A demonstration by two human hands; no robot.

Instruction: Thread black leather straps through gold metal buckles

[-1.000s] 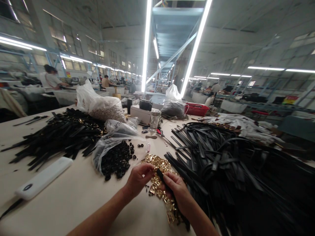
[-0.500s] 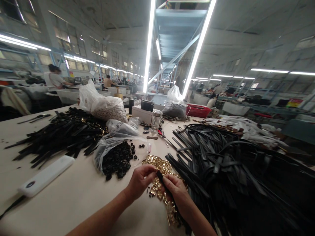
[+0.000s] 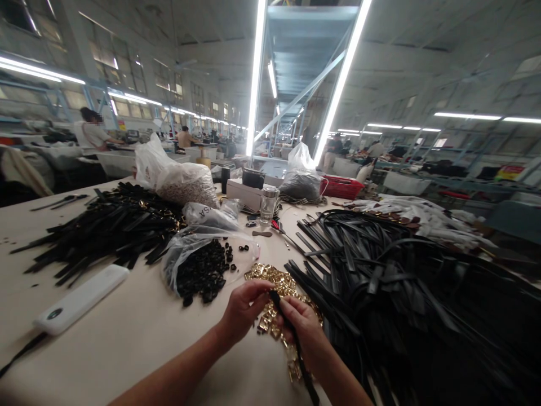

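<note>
Black strap (image 3: 276, 300) held over gold buckles (image 3: 267, 274) on the counter (image 3: 160, 338); right hand (image 3: 303, 322) pinches it near the tip, presumably for steadiness. Left hand (image 3: 243, 309) at the tip; from here can't tell its grip. Buckles close, likely for easy reach.

The left hand (image 3: 245, 310) was curled, thumb and forefinger close together, its fingertips near those of the right hand (image 3: 303, 321), whose thumb lay over bent fingers; I saw both bare forearms (image 3: 181, 361) slant inward.
</note>
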